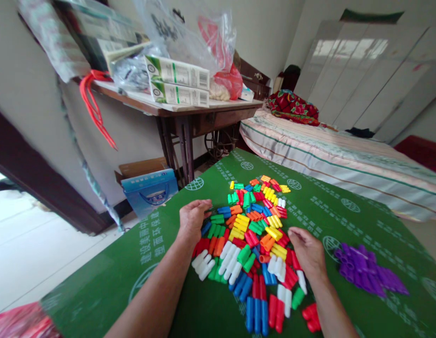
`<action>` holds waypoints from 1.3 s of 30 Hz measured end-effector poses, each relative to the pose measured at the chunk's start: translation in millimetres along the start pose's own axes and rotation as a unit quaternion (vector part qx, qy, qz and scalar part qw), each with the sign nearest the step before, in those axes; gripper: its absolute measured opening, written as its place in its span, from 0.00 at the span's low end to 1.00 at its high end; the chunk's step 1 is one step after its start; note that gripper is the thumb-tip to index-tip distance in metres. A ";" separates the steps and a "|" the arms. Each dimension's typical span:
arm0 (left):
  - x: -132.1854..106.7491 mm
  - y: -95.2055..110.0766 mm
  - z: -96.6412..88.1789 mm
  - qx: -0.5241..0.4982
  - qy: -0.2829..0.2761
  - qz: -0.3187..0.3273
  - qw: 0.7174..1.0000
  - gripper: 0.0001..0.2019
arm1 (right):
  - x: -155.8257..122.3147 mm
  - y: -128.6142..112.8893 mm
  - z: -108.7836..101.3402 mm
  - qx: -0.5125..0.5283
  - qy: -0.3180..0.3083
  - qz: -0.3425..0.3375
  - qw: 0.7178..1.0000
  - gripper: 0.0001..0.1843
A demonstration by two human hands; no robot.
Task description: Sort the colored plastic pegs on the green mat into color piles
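A wide heap of small plastic caps (241, 222) in red, yellow, green, blue, orange and white lies on the green table (218, 177). They are tube-shaped with rounded ends, and many lie side by side in twos and threes. My left hand (194, 218) is at the heap's left edge, by some blue and green caps. Its fingers are curled together around something small that I cannot make out. At the right edge is my right hand (308, 251), close to red and yellow caps. Its fingers are loosely bent and slightly apart, with nothing visible in them.
Purple caps (368, 270) form a separate pile at the right. Behind, a wooden desk (218, 112) bears white-and-green boxes (177, 80) and plastic bags. A blue carton (149, 192) stands on the floor at left. A bed (327, 159) borders the table's far right side.
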State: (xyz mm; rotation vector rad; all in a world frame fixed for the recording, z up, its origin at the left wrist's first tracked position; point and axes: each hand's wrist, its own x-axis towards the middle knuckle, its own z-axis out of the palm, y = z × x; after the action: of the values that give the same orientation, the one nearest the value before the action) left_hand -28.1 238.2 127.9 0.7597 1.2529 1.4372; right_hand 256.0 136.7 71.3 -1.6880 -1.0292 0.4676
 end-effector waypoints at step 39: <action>1.0 5.5 0.6 -0.066 0.014 -0.064 0.996 0.08 | 0.0 -0.1 -1.8 -0.007 -0.007 -0.003 1.000 0.18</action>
State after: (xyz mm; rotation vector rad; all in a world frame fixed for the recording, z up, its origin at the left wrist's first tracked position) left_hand -29.4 239.8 133.2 0.5612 1.1929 1.4152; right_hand 257.3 135.7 72.0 -1.6954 -1.0488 0.4708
